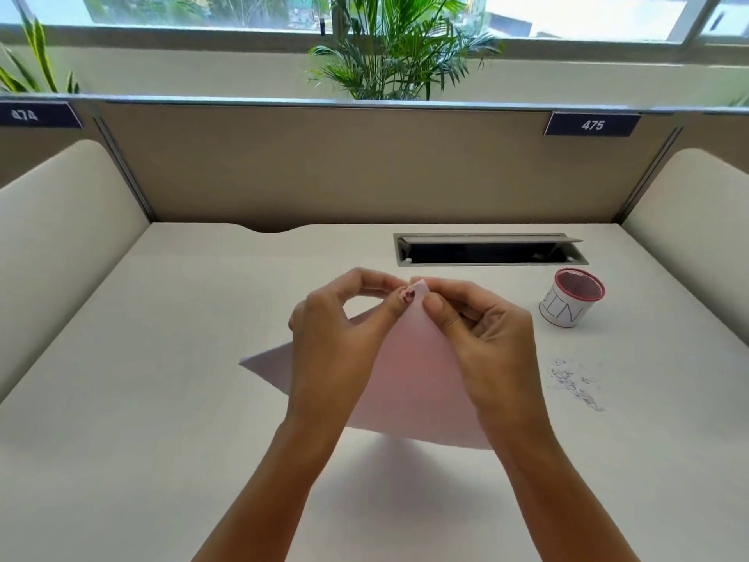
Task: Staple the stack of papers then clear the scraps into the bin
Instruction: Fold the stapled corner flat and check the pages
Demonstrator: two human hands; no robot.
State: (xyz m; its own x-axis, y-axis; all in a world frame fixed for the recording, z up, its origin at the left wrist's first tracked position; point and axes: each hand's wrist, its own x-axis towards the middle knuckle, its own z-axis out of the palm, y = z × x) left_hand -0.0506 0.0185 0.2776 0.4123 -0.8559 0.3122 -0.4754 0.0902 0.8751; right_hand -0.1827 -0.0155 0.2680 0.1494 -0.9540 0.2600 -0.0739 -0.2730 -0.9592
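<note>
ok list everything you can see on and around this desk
paper stack: one, pale pink, desk centre, top corner lifted
bin: one small cup, white with red rim, right of the hands
scraps: one loose scatter, greyish, desk right, nearer than the bin
cable hatch: one, grey, open, back of the desk
number signs: two, dark blue, on the partition
plants: two, green, behind the partition
left hand: pinching the paper's corner
right hand: pinching the same corner

The small cup [570,303] reads "BIN"; partition plates read "474" [38,114] and "475" [591,124].
</note>
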